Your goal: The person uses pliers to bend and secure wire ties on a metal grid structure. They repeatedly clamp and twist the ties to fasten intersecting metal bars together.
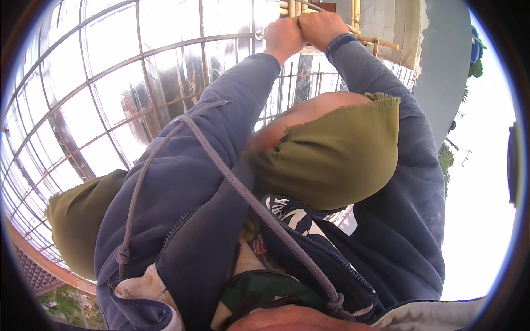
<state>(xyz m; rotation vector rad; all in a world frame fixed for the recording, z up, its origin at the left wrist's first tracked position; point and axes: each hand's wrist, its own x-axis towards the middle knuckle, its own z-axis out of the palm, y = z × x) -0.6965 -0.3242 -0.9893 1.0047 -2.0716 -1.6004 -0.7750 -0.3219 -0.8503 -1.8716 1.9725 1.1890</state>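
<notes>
Both my arms, in dark blue sleeves, reach up to the top of the view. My left hand (285,39) is closed, its knuckles up, beside a crossing of the rusty steel rod grid (141,57). Pressed against it, my right hand (322,30) is also closed in a fist. Whatever the two hands grip is hidden by the fingers. A small pale loop of wire (259,35) shows on the rod next to my left hand. Olive cloth (342,154) hangs between my arms, and a grey drawstring (232,176) crosses my jacket.
Shiny, glaring panels (110,88) stand behind the rods on the left. Bamboo poles (381,42) jut out just right of my hands, beside a grey wall (447,60). Greenery (69,303) and dark roof tiles (33,270) lie far below at the lower left.
</notes>
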